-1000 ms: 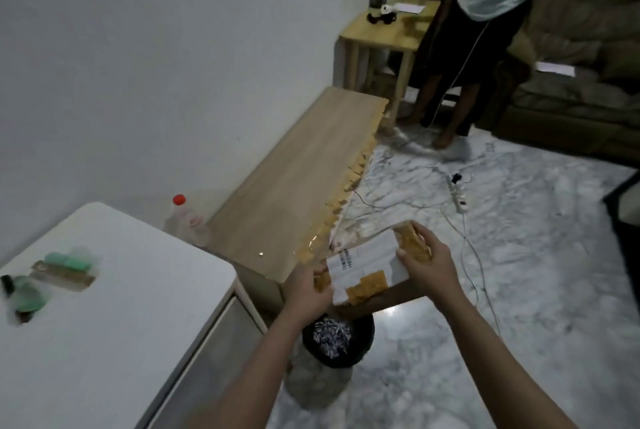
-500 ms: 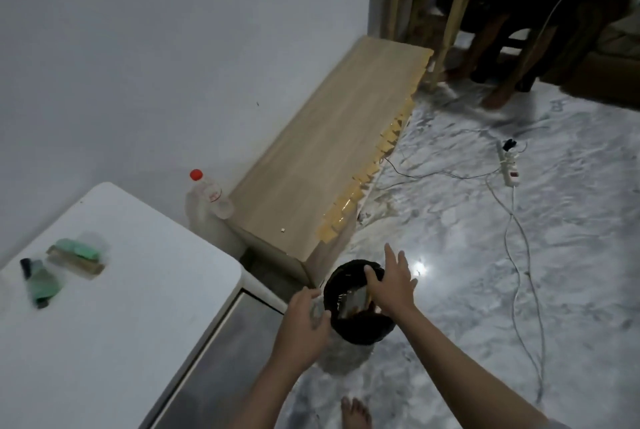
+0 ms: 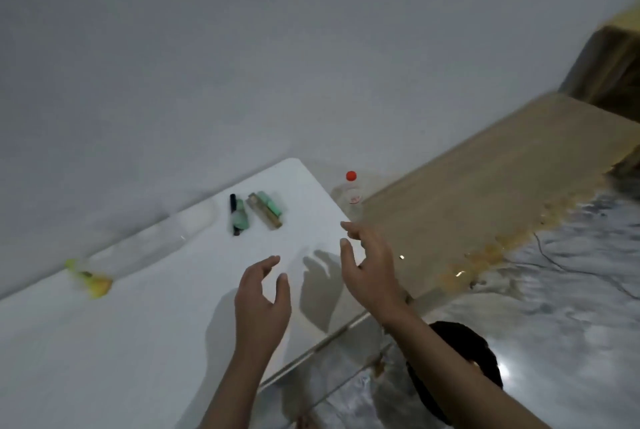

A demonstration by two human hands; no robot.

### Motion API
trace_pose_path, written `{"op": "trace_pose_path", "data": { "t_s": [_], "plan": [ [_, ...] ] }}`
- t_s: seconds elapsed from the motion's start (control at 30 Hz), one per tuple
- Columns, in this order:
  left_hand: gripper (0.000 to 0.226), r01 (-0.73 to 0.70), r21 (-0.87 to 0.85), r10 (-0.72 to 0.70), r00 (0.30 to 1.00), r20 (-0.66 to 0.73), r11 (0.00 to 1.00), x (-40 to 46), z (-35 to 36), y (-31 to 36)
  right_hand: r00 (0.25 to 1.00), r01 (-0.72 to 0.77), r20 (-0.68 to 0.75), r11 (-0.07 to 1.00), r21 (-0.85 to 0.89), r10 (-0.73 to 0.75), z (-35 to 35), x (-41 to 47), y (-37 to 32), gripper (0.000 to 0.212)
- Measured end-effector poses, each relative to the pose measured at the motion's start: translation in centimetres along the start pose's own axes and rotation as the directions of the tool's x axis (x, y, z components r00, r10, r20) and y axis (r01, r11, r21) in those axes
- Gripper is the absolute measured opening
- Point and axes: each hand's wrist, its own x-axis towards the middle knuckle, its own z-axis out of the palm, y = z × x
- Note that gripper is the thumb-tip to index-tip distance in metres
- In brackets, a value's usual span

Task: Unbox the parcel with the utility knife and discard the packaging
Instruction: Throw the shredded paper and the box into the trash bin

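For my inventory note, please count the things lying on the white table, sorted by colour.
Green: 2, a green and black item and a green and tan item
Yellow: 1, a blurred yellow item
Total: 3 on the white table

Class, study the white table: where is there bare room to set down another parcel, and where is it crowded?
The white table is bare in front of the left hand and right hand, from the yellow item toward its near edge. It is crowded by the wall, around the green-and-black item and green-and-tan item. The wooden bench top is also bare.
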Motion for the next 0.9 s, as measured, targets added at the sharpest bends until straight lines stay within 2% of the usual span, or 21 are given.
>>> {"op": "trace_pose_path", "data": {
  "t_s": [0.1,0.2,0.33,0.4,0.47,0.53,0.6,0.7,0.9],
  "plan": [
    [0.028,0.054,0.061,-0.045,0.99,-0.137,0.997,2.6,-4.7,-3.0,0.993,0.051,0.104,0.999,-0.005,-0.05,5.0,0.3,-1.5,0.029],
    [0.034,0.089,0.112,-0.054,0.957,-0.284,0.99,5.2,-8.9,-5.7,0.986,0.025,0.163,0.998,-0.064,-0.014,9.2,1.4,-2.4,0.034],
    [0.049,0.214,0.147,-0.126,0.881,-0.456,0.966,8.4,-13.6,-9.8,0.971,0.022,0.237,0.975,-0.221,0.032,14.4,4.1,-2.8,0.057],
    [0.056,0.272,0.169,-0.151,0.846,-0.512,0.947,9.6,-15.5,-11.6,0.968,0.031,0.243,0.935,-0.354,0.06,16.9,5.4,-2.7,0.072],
    [0.06,0.324,0.17,-0.188,0.822,-0.537,0.931,10.7,-17.1,-13.2,0.958,0.018,0.254,0.85,-0.526,0.136,19.4,6.3,-2.5,0.086],
    [0.066,0.348,0.192,-0.197,0.818,-0.541,0.918,11.6,-18.4,-14.6,0.956,0.035,0.242,0.759,-0.65,0.164,21.5,6.6,-2.3,0.091],
    [0.073,0.337,0.226,-0.174,0.829,-0.531,0.914,12.5,-19.3,-15.6,0.968,0.077,0.226,0.73,-0.679,0.109,23.1,7.0,-1.7,0.082],
    [0.071,0.309,0.172,-0.183,0.84,-0.511,0.935,13.7,-19.6,-16.5,0.973,0.142,0.228,0.691,-0.709,0.034,24.2,7.7,-0.9,0.056],
    [0.065,0.251,0.028,-0.213,0.868,-0.449,0.967,14.2,-18.7,-16.7,0.965,0.225,0.256,0.684,-0.694,-0.058,24.0,8.5,-0.7,0.046]
  ]
}}
